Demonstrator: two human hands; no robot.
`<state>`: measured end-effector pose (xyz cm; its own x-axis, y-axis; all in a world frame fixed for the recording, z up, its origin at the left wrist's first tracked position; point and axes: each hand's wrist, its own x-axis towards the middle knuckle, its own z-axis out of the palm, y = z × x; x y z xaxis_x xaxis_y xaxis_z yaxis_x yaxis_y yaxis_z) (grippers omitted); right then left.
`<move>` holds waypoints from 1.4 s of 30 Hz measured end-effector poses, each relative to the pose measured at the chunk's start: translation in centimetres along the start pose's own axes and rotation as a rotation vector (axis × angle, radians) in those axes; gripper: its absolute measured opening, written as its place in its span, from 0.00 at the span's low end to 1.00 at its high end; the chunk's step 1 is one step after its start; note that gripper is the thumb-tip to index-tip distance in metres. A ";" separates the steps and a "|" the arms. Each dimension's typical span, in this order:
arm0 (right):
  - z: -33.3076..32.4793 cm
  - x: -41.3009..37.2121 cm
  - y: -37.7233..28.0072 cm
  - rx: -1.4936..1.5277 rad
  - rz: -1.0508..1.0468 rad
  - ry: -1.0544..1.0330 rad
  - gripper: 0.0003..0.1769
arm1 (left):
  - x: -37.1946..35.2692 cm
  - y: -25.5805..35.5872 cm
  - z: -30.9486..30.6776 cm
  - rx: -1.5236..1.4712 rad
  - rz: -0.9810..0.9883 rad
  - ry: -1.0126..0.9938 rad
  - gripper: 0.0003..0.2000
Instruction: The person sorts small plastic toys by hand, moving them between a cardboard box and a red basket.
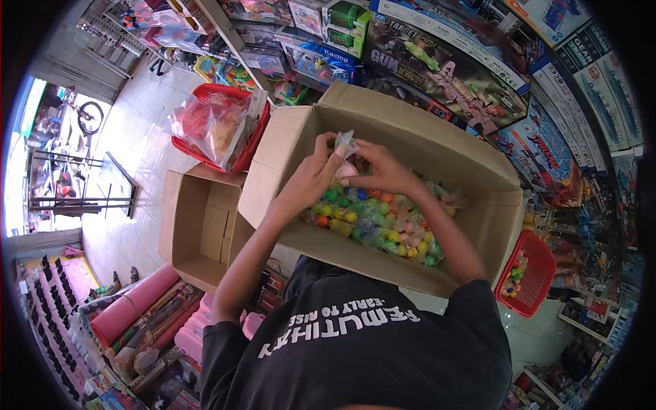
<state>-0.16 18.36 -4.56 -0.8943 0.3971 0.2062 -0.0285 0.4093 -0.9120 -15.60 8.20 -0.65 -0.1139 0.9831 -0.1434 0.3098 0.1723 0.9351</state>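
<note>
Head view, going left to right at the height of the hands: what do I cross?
Empty open carton → left hand → small clear packet held between both hands → right hand → right wall of the toy-filled box → red basket.

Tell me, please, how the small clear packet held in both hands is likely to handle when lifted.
The small clear packet is probably light: the left hand and right hand pinch it with fingertips alone. Its crumpled film top suggests it is floppy and perhaps slippery.

The left hand point(311, 179) and right hand point(384, 171) hide most of the small packet point(346, 144), possibly pink inside.
</note>
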 end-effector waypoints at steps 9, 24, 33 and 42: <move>0.2 -2.0 7.0 0.071 0.143 -0.015 0.21 | 4.6 -8.5 2.7 0.472 0.323 -0.198 0.25; 0.9 -6.5 14.2 -0.018 0.453 0.111 0.21 | 9.7 -21.8 7.8 0.881 -0.049 -0.491 0.13; 3.5 -4.3 15.1 -0.203 0.408 0.023 0.18 | 8.0 -26.2 7.0 1.023 -0.245 -0.718 0.13; 10.2 -1.5 17.9 -0.389 0.438 -0.047 0.16 | 6.1 -19.2 6.1 1.097 -0.511 -1.018 0.15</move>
<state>-3.93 16.73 -24.80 -0.8049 0.5641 -0.1844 0.5062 0.4905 -0.7093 -16.53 11.22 -21.45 0.0999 0.3596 -0.9277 0.9942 0.0006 0.1073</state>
